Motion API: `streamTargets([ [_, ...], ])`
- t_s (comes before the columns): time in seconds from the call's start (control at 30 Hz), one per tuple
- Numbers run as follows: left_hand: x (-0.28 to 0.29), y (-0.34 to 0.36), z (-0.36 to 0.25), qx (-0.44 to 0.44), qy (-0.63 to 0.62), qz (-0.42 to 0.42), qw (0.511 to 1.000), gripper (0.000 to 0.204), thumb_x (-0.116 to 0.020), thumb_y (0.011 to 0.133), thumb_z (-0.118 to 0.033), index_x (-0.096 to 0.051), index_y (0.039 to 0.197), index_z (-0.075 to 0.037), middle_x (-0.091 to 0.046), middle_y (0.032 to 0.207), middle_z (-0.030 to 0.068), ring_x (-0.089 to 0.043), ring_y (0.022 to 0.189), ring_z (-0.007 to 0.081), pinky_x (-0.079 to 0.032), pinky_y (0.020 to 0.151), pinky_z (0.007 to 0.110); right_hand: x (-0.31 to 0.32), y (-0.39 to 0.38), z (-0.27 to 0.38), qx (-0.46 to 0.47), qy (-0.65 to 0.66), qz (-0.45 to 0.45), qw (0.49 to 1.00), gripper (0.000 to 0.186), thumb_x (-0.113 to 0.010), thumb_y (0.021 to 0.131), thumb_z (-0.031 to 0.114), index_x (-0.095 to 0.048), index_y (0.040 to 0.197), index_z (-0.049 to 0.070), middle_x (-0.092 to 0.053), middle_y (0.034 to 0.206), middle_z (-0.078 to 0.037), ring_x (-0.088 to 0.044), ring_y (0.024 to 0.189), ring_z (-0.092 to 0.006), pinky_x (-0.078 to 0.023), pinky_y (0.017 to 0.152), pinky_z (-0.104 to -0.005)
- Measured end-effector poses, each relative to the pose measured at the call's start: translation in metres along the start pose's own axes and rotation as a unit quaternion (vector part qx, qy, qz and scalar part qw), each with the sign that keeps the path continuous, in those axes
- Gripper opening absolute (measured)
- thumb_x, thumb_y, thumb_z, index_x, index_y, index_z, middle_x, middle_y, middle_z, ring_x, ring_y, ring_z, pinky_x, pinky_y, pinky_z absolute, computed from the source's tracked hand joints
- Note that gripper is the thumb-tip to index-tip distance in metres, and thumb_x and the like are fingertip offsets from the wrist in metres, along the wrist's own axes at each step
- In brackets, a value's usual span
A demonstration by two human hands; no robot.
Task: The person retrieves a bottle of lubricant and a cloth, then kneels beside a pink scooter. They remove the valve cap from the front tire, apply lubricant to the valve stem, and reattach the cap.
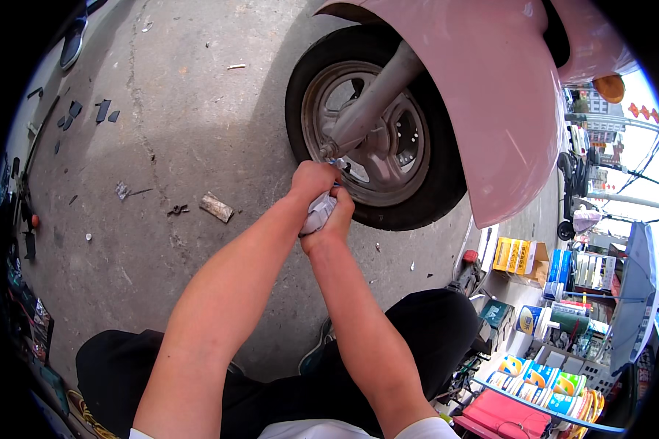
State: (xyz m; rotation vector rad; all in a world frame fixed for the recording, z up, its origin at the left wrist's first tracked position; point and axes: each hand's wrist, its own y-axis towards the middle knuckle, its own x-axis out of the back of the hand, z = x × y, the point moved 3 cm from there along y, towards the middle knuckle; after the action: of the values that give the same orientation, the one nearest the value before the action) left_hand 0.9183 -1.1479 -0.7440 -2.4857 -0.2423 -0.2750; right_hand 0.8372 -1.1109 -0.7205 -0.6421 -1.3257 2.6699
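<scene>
Both hands are close together by the lower edge of a scooter's front wheel [425, 146], just below the fork end and its axle bolt [328, 151]. My left hand [313, 179] is closed, its fingertips near the bolt around something small that I cannot make out. Just below it, my right hand [337, 219] is curled around a crumpled whitish piece [317, 214], perhaps cloth or paper. The fingers hide most of that piece. A grey fork leg [377, 99] slants down across the spoked rim to the bolt.
A pink fender [490, 95] overhangs the tyre. On the concrete lie a flattened scrap [216, 208] and dark broken pieces [104, 111]. At right stand a yellow carton [514, 255], several paint-like tubs [538, 373] and a red case [505, 415]. My knee [439, 322] is bent nearby.
</scene>
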Motion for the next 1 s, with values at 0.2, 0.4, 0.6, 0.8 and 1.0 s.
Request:
streamTargets([
  [0.2,0.006,-0.006,0.0,0.043,-0.081,-0.003,0.996,0.025,-0.063,0.07,-0.025,-0.071,0.083,-0.004,-0.069,0.088,0.0151,-0.066,0.083,0.0253,-0.05,0.072,0.035,0.002,-0.003,-0.002,-0.067,-0.005,0.073,0.995,0.023,-0.051,0.08,0.032,-0.057,0.097,0.017,-0.062,0.096,0.002,-0.061,0.09,-0.0183,-0.048,0.075,-0.0377],
  [0.4,0.006,-0.006,0.003,0.04,-0.147,0.043,0.987,0.029,-0.063,0.07,-0.023,-0.069,0.088,0.0,-0.068,0.093,0.0188,-0.066,0.086,0.027,-0.05,0.075,0.037,0.004,-0.019,0.004,-0.131,-0.031,0.128,0.983,0.026,-0.055,0.079,0.034,-0.057,0.1,0.02,-0.061,0.095,0.003,-0.059,0.087,-0.0186,-0.046,0.071,-0.0361],
  [0.6,0.006,-0.005,0.005,0.016,-0.224,0.081,0.971,0.026,-0.061,0.072,-0.016,-0.067,0.085,0.006,-0.067,0.088,0.0173,-0.064,0.079,0.023,-0.049,0.07,0.036,0.008,-0.026,0.011,-0.158,-0.067,0.179,0.969,0.025,-0.057,0.082,0.039,-0.057,0.099,0.02,-0.061,0.091,0.002,-0.058,0.082,-0.0203,-0.044,0.065,-0.0371],
  [0.8,0.004,-0.007,0.007,0.055,-0.311,0.087,0.945,0.022,-0.057,0.077,-0.013,-0.064,0.085,0.005,-0.064,0.083,0.0137,-0.061,0.072,0.0231,-0.048,0.065,0.039,0.017,-0.023,0.011,-0.161,-0.085,0.146,0.972,0.028,-0.059,0.085,0.043,-0.056,0.103,0.022,-0.06,0.094,0.002,-0.056,0.081,-0.02,-0.045,0.063,-0.0387],
  [1.0,0.003,-0.013,0.007,0.113,-0.383,0.11,0.91,0.021,-0.055,0.082,-0.016,-0.061,0.093,0.002,-0.059,0.08,0.0113,-0.056,0.064,0.0226,-0.045,0.057,0.04,0.019,-0.029,0.015,-0.14,-0.12,0.109,0.977,0.028,-0.053,0.09,0.044,-0.057,0.1,0.018,-0.06,0.091,0.001,-0.056,0.079,-0.0203,-0.045,0.069,-0.0392],
])
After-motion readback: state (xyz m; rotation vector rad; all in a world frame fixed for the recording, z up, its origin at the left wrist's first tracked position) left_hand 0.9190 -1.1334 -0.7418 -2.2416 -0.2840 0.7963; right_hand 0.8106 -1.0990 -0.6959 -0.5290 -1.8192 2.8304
